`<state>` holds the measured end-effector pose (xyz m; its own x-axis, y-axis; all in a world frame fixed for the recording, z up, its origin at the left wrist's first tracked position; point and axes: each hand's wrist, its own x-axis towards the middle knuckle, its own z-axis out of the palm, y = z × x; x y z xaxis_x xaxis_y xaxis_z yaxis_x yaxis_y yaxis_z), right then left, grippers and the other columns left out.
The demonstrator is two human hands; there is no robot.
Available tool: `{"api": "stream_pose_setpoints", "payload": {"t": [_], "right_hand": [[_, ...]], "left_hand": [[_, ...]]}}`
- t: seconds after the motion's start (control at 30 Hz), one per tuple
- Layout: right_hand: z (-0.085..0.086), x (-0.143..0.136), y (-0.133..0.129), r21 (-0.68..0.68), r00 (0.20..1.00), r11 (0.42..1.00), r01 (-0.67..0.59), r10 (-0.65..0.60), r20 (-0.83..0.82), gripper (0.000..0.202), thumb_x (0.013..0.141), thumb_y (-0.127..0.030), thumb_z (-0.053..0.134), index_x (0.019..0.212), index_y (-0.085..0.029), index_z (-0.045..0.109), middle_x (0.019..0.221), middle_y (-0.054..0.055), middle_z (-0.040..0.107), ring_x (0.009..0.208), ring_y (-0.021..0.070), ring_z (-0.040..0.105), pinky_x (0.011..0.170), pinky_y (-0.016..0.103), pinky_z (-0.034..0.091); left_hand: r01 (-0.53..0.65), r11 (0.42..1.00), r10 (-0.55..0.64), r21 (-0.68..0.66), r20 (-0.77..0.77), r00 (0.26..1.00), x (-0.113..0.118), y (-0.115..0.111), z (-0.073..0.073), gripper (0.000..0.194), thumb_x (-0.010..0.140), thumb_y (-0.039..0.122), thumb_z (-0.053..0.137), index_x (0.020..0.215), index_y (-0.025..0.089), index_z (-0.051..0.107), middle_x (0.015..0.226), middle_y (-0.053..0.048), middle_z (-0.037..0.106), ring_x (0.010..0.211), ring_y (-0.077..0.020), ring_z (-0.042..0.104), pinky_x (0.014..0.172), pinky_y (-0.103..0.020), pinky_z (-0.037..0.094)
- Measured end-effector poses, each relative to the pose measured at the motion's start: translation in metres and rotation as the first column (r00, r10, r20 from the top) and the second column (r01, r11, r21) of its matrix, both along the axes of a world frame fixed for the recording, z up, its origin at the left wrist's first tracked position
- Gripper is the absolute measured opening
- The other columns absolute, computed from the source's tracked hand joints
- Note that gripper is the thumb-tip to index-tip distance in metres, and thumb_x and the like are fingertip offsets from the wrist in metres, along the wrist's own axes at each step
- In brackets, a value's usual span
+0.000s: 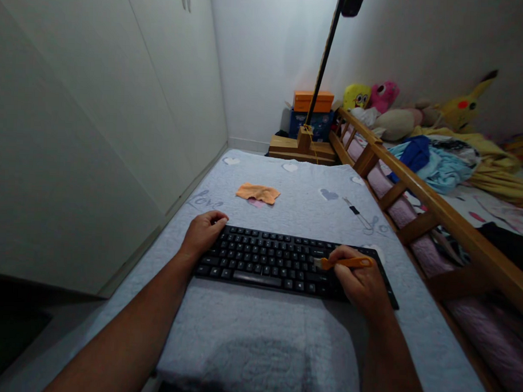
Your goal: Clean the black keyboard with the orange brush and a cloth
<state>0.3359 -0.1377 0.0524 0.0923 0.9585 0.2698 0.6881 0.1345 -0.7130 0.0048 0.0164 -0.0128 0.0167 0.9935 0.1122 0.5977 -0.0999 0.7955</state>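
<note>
A black keyboard point(263, 256) lies on the light blue bedspread. My left hand point(203, 234) grips its left end, fingers over the upper left corner. Over the right part of the keys, my right hand point(356, 273) is closed on an orange-handled brush point(349, 262), whose pale bristles touch the keys near the Enter area. Beyond the keyboard lies a crumpled orange cloth point(258, 192), partly over a pink patch. A thin wire tool with a black slider point(354, 210) lies at the back right.
A wooden bed rail point(441, 211) runs along the right side, with clothes and plush toys behind it. White cabinet doors point(119, 99) stand at the left. At the far end, a black pole point(325, 61) rises from a wooden base near stacked boxes.
</note>
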Motion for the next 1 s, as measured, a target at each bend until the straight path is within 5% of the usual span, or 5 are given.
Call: {"api": "stream_pose_setpoints", "payload": {"t": [0.7,1.0], "right_hand": [[0.000,0.001,-0.001,-0.026,0.999,0.999,-0.025,0.026,0.020,0.016,0.073,-0.018,0.044,0.065,-0.021,0.058,0.058,-0.001,0.056,0.053,0.0150,0.051,0.054,0.027,0.037],[-0.008,0.010,-0.004,0.018,0.986,0.998,0.053,-0.049,-0.158,0.013,0.073,-0.021,0.047,0.071,-0.020,0.060,0.054,-0.003,0.050,0.049,0.0144,0.047,0.047,0.025,0.035]], "left_hand": [[-0.001,1.000,0.001,-0.008,-0.001,1.000,0.002,-0.001,0.003,0.033,0.075,0.046,0.057,0.084,0.018,0.072,0.082,-0.005,0.074,0.080,-0.0232,0.066,0.074,-0.032,0.046],[0.000,1.000,0.000,-0.001,-0.019,1.000,0.001,0.000,0.000,0.033,0.076,0.046,0.057,0.084,0.019,0.073,0.082,-0.004,0.073,0.079,-0.0229,0.065,0.074,-0.032,0.046]]}}
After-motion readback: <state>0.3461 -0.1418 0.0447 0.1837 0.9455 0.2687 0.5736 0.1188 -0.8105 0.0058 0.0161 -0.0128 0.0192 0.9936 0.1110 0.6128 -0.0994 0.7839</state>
